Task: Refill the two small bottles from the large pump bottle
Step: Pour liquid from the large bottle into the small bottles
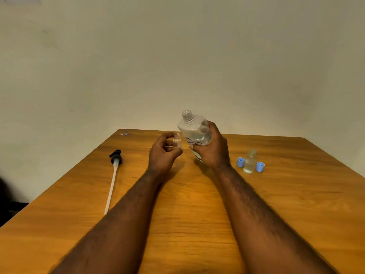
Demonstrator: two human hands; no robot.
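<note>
Above the wooden table [187, 214]: left hand [163, 155] pinching a small bottle [177, 141], right hand [213, 149] gripping the tilted, uncapped large bottle [194, 129].

- We see the scene through one wide-angle camera worn on the head, aimed forward and down across a wooden table [276, 214] toward a plain wall [177, 56].
- The wall fills our upper half of the frame, the tabletop the lower; the table's far edge runs across about the middle.
- We are close in: both forearms [122, 224] enter at the bottom edge, and the left hand [164, 155] with its small bottle [177, 141] and the right hand [214, 151] with the large bottle [194, 129] sit near centre of frame.
</note>
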